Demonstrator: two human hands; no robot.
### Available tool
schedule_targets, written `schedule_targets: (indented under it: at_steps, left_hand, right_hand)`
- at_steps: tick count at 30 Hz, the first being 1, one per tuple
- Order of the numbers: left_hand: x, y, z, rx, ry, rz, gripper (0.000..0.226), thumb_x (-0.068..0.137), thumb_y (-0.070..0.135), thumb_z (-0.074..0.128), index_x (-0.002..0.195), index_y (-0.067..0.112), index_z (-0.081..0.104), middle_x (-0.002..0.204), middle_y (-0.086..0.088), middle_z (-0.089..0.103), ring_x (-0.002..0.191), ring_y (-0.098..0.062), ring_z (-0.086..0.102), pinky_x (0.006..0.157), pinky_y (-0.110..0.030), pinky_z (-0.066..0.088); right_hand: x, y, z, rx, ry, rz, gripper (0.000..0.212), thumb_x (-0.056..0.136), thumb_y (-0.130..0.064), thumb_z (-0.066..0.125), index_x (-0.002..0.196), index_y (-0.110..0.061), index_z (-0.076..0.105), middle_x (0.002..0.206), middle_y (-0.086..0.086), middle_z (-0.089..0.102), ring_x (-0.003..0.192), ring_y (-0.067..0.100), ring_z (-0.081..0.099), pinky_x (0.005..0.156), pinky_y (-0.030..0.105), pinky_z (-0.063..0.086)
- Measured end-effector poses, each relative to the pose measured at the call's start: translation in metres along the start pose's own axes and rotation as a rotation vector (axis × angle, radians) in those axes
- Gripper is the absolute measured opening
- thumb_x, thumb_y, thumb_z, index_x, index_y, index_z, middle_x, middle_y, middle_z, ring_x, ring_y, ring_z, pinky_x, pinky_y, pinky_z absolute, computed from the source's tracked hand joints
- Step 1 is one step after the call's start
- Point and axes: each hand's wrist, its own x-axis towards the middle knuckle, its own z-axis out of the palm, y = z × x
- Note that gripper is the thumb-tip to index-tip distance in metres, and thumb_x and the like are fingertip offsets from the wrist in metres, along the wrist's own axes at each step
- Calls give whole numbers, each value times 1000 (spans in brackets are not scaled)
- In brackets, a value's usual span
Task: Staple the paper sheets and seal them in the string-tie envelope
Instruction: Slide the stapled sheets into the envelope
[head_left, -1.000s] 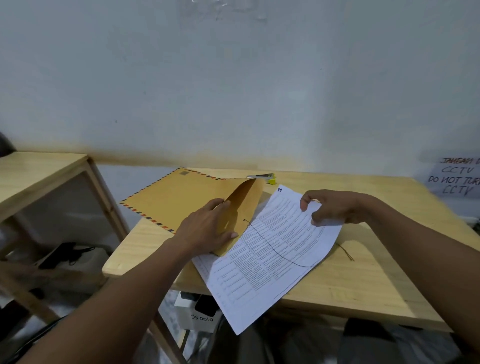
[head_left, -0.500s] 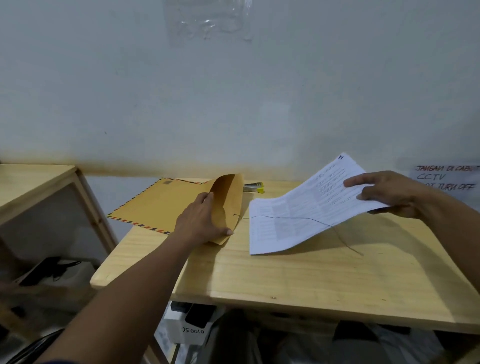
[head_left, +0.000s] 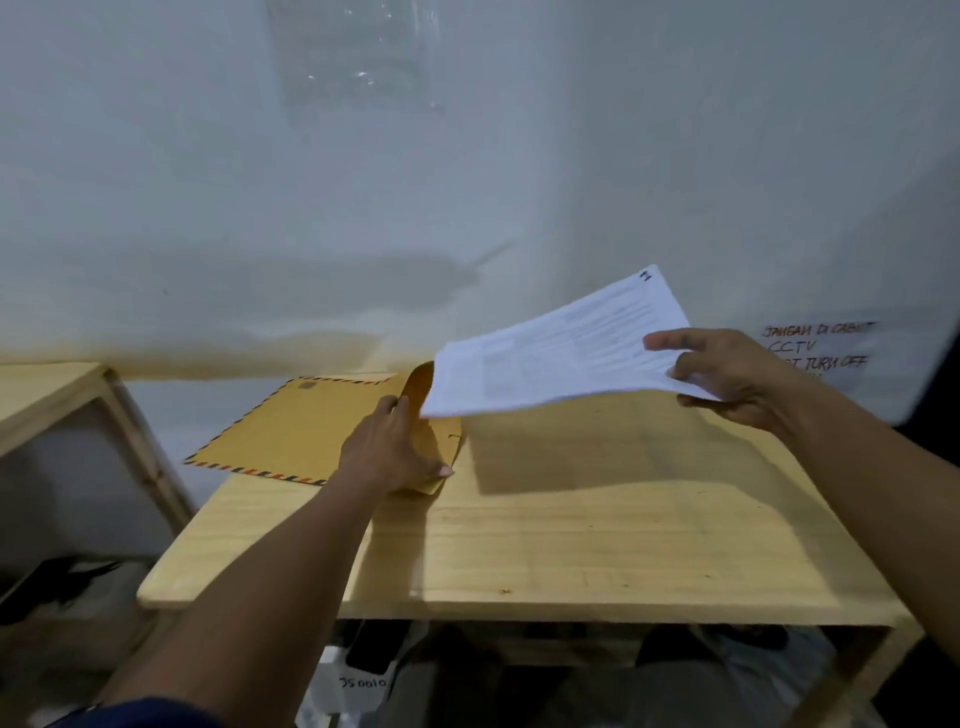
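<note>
Fingers of the right hand pinched one end of the white printed paper sheets, judged light and limp, aloft over the pale wooden surface, while the left hand gripped the raised flap of the brown string-tie envelope lying there.

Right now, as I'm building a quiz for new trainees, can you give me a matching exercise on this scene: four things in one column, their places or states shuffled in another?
Things
1. paper sheets
2. envelope
3. handwritten note
4. left hand

Places or states
A. on the wall, at the right
B. lying on the table, flap raised
C. holding the envelope's flap up
D. held in the air by the right hand

Pairs: 1-D, 2-B, 3-A, 4-C.
</note>
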Motion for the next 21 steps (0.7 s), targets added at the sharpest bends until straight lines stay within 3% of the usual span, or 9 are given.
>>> schedule_targets:
  at_steps: [4,9,14,21]
  left_hand:
    - [-4,-1,-3,42,8,-4,118,62,64,84,154,14,30,159,-2,31,131,-31,53,95,-45,53]
    - [-5,-10,-5,34,3,-29,129,56,70,86,156,15,25,162,0,27,136,-30,48,97,-44,51]
    - [-7,-11,-3,28,12,-13,129,57,70,84,156,16,24,163,-1,25,137,-30,47,95,-43,51]
    - [-8,-9,-3,16,4,-34,126,59,66,85,157,17,22,163,1,24,137,-29,46,96,-45,53]
  right_hand:
    - [2,5,5,-205,-112,73,42,92,10,50,115,-16,73,124,8,54,93,23,59,64,34,60]
    - [8,-4,-25,-470,-167,87,42,87,8,53,103,-20,78,106,8,62,76,21,56,54,29,53]
    - [17,-15,-35,-341,-75,26,40,89,7,53,105,-20,77,118,7,61,82,21,58,56,29,56]
    - [18,-18,-12,-202,-97,-13,39,90,10,50,110,-13,74,113,11,62,73,21,58,49,27,53]
